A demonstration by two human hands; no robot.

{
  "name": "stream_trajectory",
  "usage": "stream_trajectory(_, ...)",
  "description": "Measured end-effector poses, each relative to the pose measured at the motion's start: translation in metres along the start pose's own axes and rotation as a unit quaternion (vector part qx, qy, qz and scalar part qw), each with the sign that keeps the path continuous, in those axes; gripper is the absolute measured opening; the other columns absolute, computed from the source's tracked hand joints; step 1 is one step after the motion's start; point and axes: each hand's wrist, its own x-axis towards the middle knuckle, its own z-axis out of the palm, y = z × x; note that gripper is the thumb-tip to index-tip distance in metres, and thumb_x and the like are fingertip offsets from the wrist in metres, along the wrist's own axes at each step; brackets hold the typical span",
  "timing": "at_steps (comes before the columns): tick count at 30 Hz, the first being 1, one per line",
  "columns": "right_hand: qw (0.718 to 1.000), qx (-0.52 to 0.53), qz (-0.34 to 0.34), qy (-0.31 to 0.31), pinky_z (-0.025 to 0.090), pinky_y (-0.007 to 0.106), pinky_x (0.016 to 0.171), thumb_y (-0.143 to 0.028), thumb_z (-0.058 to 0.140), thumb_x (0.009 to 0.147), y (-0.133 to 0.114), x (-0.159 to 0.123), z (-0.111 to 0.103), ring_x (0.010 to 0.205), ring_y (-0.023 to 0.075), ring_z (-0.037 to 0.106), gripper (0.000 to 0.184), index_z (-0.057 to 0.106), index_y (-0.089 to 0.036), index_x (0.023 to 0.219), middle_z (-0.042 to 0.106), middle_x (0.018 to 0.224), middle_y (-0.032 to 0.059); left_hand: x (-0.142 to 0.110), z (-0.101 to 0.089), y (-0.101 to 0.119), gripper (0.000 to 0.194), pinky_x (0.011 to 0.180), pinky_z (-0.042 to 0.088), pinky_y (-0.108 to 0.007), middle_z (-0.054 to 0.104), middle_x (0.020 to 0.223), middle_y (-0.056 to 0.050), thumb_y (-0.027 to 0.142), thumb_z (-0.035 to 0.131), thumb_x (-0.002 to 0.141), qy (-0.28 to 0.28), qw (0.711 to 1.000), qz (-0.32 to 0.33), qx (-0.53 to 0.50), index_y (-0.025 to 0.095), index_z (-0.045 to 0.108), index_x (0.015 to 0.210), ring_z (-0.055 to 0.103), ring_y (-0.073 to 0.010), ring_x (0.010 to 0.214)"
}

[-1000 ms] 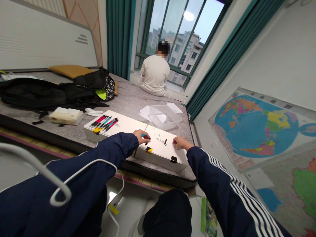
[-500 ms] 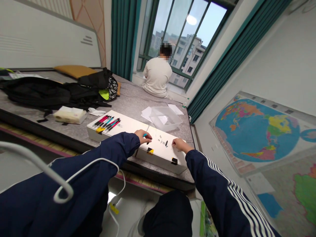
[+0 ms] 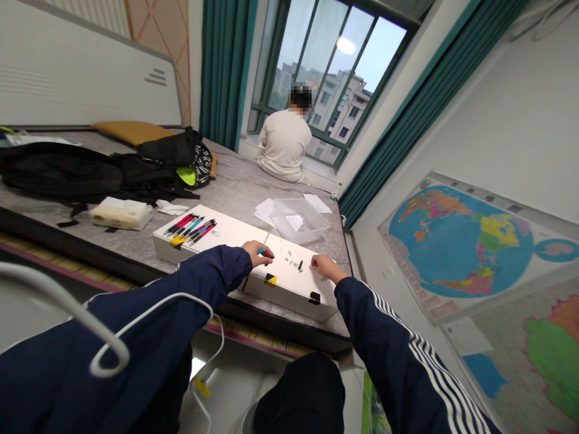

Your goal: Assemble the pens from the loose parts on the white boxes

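Observation:
My left hand [image 3: 256, 253] is closed around a teal pen piece [image 3: 261, 250], and only a short bit of it shows between the fingers. It is over the near side of the right-hand white box [image 3: 280, 265]. Across that box, my right hand [image 3: 323, 266] rests with its fingers pinched together; anything in them is hidden. Between the hands lie several tiny pen parts [image 3: 289, 260] and a small black piece [image 3: 301, 265]. On the left-hand white box [image 3: 230, 228], a row of pink, teal and black pens [image 3: 190, 228] lies side by side.
Behind the boxes are a clear plastic bin [image 3: 301, 223] and white papers. A tissue pack [image 3: 121, 213] and black bag [image 3: 58, 172] lie on the left. A person [image 3: 284, 144] sits at the window, back turned. A white cable [image 3: 122, 355] crosses my left sleeve.
The whole view has shifted slightly, with things appearing a little further left. Both hands keep about the same place over the box and the same closed pose.

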Motion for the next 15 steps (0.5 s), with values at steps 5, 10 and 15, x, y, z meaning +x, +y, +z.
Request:
stream_trajectory(5, 0.998, 0.034, -0.004, 0.053, 0.038, 0.023, 0.073, -0.021, 0.053, 0.083, -0.019, 0.009, -0.004, 0.083, 0.0178, 0.060, 0.018, 0.067, -0.013, 0.092, 0.069, 0.092, 0.0093, 0.001, 0.001, 0.001, 0.025, 0.079, 0.047, -0.025, 0.074, 0.080, -0.001, 0.034, 0.067, 0.065, -0.003, 1.000, 0.013, 0.010, 0.023, 0.075, 0.086, 0.067, -0.0185, 0.082)
stream_trajectory(10, 0.994, 0.060, 0.024, 0.093, 0.038, 0.022, 0.074, -0.021, 0.051, 0.085, -0.045, 0.033, 0.000, 0.084, 0.0164, 0.060, 0.019, 0.065, -0.012, 0.093, 0.069, 0.094, 0.0091, 0.000, -0.002, 0.001, 0.026, 0.083, 0.045, -0.025, 0.074, 0.087, -0.001, 0.036, 0.066, 0.066, -0.008, 0.999, 0.029, 0.019, 0.025, 0.074, 0.088, 0.066, -0.0193, 0.089)
stream_trajectory(15, 0.992, 0.073, 0.044, 0.097, 0.039, 0.021, 0.074, -0.020, 0.057, 0.080, -0.060, 0.062, 0.009, 0.087, 0.0160, 0.059, 0.018, 0.065, -0.013, 0.094, 0.068, 0.096, 0.0087, -0.001, -0.009, 0.000, 0.029, 0.083, 0.047, -0.025, 0.074, 0.088, -0.002, 0.036, 0.065, 0.068, 0.000, 1.000, 0.025, 0.015, 0.022, 0.074, 0.092, 0.066, -0.0197, 0.089)
